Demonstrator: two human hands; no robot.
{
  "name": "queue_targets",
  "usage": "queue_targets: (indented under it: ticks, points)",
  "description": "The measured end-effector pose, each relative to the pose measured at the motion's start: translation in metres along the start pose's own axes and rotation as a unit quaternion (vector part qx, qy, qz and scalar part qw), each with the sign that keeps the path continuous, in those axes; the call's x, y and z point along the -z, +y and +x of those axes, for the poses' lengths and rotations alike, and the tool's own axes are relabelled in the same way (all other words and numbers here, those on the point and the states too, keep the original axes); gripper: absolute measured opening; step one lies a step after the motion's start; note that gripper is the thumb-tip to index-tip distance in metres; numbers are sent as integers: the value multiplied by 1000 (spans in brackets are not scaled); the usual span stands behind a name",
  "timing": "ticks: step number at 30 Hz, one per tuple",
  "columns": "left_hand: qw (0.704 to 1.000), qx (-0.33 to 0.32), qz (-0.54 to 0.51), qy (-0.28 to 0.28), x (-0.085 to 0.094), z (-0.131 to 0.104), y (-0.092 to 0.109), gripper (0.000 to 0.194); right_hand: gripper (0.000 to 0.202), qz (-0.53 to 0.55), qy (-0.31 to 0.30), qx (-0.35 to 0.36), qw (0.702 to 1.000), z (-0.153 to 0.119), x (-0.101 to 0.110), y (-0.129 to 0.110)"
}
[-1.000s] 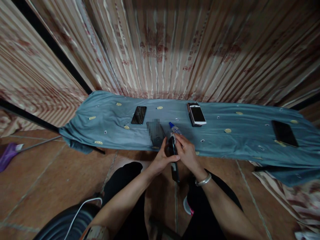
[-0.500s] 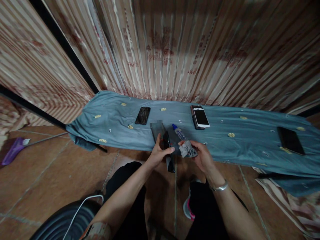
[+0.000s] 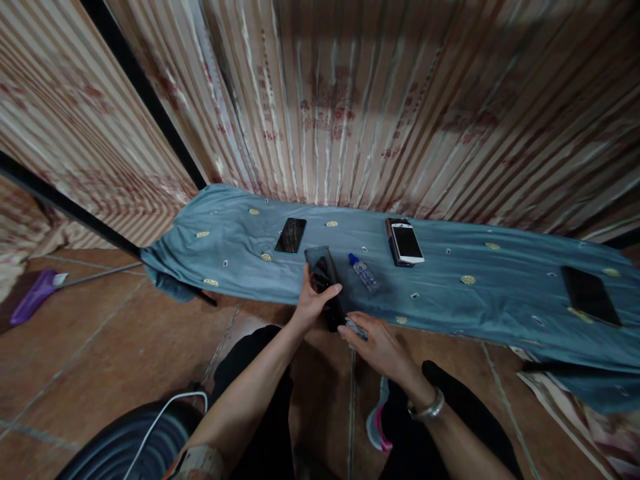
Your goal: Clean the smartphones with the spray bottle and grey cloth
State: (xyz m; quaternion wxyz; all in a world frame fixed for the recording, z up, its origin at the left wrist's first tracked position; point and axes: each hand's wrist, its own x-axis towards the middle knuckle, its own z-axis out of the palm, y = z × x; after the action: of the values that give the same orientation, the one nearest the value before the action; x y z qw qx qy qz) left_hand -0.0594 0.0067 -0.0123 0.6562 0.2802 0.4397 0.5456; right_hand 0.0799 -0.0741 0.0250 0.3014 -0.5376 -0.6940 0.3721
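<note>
Black phone (image 3: 333,314) is gripped in the left hand (image 3: 312,303) above the near edge of the blue cloth (image 3: 235,257). Right hand (image 3: 379,345) pinches a crumpled pale wipe (image 3: 356,327) by its lower end; a blue-capped bottle (image 3: 365,275) lies just beyond, on the cloth.

Striped curtains (image 3: 330,100) with reddish patterns hang all round, and a black pole (image 3: 150,100) slants down in front of them on the left. From here I see a blue-green cloth (image 3: 240,257), wrinkled and dotted with yellow shapes, over the table. On it a dark phone (image 3: 291,235) lies left of centre, a white phone (image 3: 408,243) rests on a darker object, and a black slab (image 3: 591,295) lies far right. A purple broom (image 3: 36,297) sits on the tiled floor (image 3: 100,360); a white cable (image 3: 161,410) crosses a ribbed black round thing (image 3: 133,437).
</note>
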Motion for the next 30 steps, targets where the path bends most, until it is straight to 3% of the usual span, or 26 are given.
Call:
queue_targets:
  ticks: [3, 6, 11, 15, 23, 30]
  points:
    - [1000, -2, -10, 1, 1, 0, 6, 102, 29, 32, 18, -3, 999, 2, 0, 10]
    - [999, 15, -31, 7, 4, 2, 11, 90, 38, 131, 35, -50, 990, 7, -2, 25]
    - [997, 68, -6, 32, 12, 7, 18, 78, 40, 387, 62, -176, 903, 25, -5, 41]
    - [995, 90, -22, 46, 15, 15, 21, 76, 39, 446, 100, -222, 861, 42, -6, 48]
    - [996, 82, -2, 31, 27, 24, 10, 66, 38, 442, 118, -204, 866, 67, -21, 60]
    - [998, 57, 14, 9, 39, 21, -8, 71, 50, 384, 122, -194, 895, 80, -35, 68]
